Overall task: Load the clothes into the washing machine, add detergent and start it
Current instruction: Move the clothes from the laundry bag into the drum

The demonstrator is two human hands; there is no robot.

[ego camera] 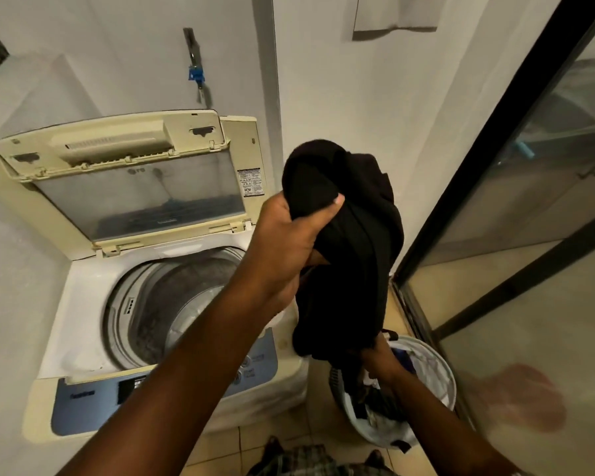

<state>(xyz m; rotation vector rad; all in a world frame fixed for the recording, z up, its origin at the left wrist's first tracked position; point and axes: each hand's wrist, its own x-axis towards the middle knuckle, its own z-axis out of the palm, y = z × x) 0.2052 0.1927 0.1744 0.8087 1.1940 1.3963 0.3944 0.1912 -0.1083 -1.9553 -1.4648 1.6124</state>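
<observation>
We stand before the washer [83, 304], its lid [131, 180] tipped up against the wall and its drum [172, 304] open; what we see of the drum looks bare, though our left arm hides part of it. To its right on the floor sits the basket [437, 376], with a jumble of dark and pale clothes [385, 403] in it. Between the 2, in the air, hangs the black garment [354, 255], above the basket and beside the washer's right edge. It looks soft, limp and light, likely to sag and trail, so we judge a gathered bunch the best hold. Our left hand [289, 242] has its fingers [327, 214] closed on a fold near the top. Our right hand [382, 362] is low at the hem, over the basket; whether its fingers grip cloth we cannot tell.
</observation>
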